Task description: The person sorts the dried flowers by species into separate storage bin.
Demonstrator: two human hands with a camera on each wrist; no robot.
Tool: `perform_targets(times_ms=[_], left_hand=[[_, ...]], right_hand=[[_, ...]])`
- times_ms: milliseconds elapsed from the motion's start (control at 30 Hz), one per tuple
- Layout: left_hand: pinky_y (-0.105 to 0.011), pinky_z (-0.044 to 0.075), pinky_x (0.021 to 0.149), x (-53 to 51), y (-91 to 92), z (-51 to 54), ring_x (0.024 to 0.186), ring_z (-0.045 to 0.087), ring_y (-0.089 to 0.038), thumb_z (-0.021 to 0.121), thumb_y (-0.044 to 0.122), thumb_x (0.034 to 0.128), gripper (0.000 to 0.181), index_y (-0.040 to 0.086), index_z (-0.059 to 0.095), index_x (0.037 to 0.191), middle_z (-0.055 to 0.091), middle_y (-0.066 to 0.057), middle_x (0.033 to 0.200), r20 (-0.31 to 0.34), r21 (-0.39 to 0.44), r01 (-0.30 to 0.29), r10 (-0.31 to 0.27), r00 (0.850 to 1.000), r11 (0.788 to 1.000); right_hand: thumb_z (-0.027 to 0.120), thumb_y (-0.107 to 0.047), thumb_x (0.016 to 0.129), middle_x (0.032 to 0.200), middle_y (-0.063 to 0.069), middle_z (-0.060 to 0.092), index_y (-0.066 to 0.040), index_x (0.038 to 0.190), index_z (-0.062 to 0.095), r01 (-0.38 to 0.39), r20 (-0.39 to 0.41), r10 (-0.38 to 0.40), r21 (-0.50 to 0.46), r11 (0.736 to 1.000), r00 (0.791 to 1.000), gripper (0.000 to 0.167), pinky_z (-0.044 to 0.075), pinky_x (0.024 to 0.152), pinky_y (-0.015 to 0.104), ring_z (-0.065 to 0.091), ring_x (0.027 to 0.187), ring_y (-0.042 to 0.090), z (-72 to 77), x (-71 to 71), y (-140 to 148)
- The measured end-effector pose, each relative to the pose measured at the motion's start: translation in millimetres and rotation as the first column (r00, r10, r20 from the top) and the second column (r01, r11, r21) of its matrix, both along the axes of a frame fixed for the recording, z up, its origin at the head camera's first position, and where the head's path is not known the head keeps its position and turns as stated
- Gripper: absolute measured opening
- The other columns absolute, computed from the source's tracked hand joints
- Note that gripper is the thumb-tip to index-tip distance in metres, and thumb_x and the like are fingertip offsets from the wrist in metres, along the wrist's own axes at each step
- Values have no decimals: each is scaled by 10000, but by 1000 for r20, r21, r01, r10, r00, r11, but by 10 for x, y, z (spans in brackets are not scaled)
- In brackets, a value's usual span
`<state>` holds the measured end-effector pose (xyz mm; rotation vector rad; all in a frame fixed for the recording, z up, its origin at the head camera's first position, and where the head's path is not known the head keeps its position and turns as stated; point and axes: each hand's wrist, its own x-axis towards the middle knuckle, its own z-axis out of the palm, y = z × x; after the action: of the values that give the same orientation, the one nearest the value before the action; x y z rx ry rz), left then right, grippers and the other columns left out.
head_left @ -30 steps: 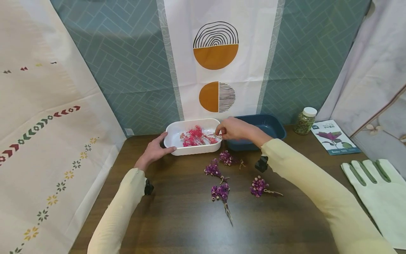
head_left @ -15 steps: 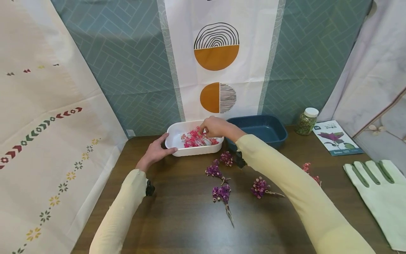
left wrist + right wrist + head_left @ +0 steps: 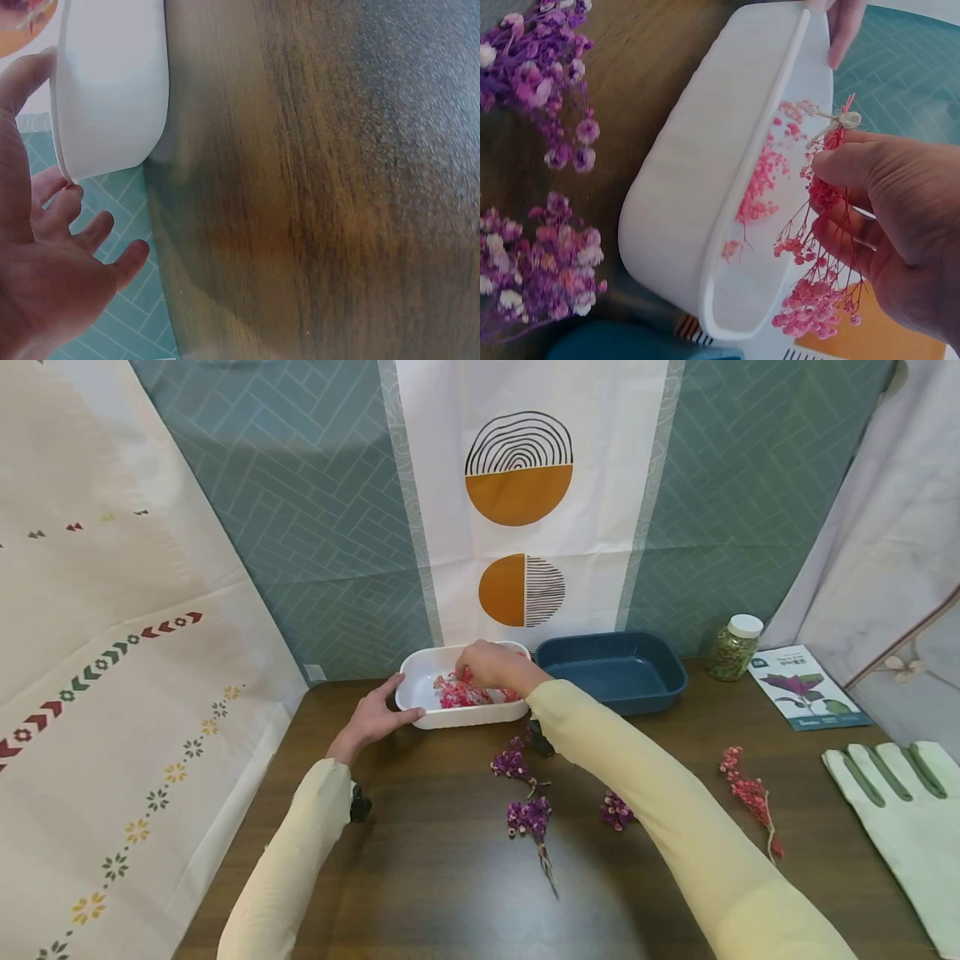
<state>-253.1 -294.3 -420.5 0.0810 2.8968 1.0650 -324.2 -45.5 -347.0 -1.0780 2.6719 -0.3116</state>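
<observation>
A white oblong tray (image 3: 472,718) stands at the back of the table. My left hand (image 3: 372,718) holds its left end, thumb on the front rim and fingers behind the corner. In the left wrist view, the thumb and fingers touch the tray's rim. My right hand (image 3: 900,202) pinches a bunch of pink dried flowers (image 3: 817,296) near its tied stems, above the tray. More pink dried flowers (image 3: 761,180) lie inside the tray. From the head view, my right hand (image 3: 491,664) hides most of the held bunch.
A dark blue tray (image 3: 648,702) adjoins the white one. Bunches of purple dried flowers (image 3: 531,818) lie in front, one partly under my right arm. To the right are a coral-red bunch (image 3: 753,800), a jar (image 3: 732,652), a flower-printed packet (image 3: 810,689) and white-green gloves (image 3: 900,827).
My right hand has moved left, from the white tray's right end to above its middle. The coral-red bunch and more of the blue tray now show. My left hand stays at the tray.
</observation>
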Motion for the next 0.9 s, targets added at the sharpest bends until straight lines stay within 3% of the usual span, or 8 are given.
perform_targets(times_ms=[233,533,700,900], left_hand=[[-598,288,1112,-9,38,-35,1440,282,-389,755,472,838,957,100,284,1584,250,-148,1623,-3,-2,0,0,1000,1000],[-615,308,1093,-3,74,7,1413,313,-405,763,480,825,976,109,278,1587,267,-180,1609,12,19,-4,4,1000,1000],[-615,271,1113,11,59,38,1446,265,-399,768,452,832,960,102,286,1584,251,-165,1619,7,17,-9,9,1000,1000],[-602,261,1123,8,4,20,1451,258,-397,754,460,850,950,88,280,1583,249,-168,1619,3,-9,-4,4,1000,1000]], right_hand=[[666,-24,939,1308,57,642,-142,1282,706,5,1,-5,11,1000,1000,365,398,1086,408,563,1171,233,-65,36,-90],[659,-18,938,1301,86,640,-115,1315,677,-8,-23,7,-20,1000,1000,390,407,1078,388,567,1152,240,-41,59,-61],[622,-46,963,1156,116,678,-63,1263,693,-53,-101,41,-119,991,994,309,470,1007,368,603,1041,247,105,80,212],[583,-24,969,1077,159,686,20,1222,682,-107,-154,65,-278,955,986,276,529,895,411,643,938,268,195,168,794]])
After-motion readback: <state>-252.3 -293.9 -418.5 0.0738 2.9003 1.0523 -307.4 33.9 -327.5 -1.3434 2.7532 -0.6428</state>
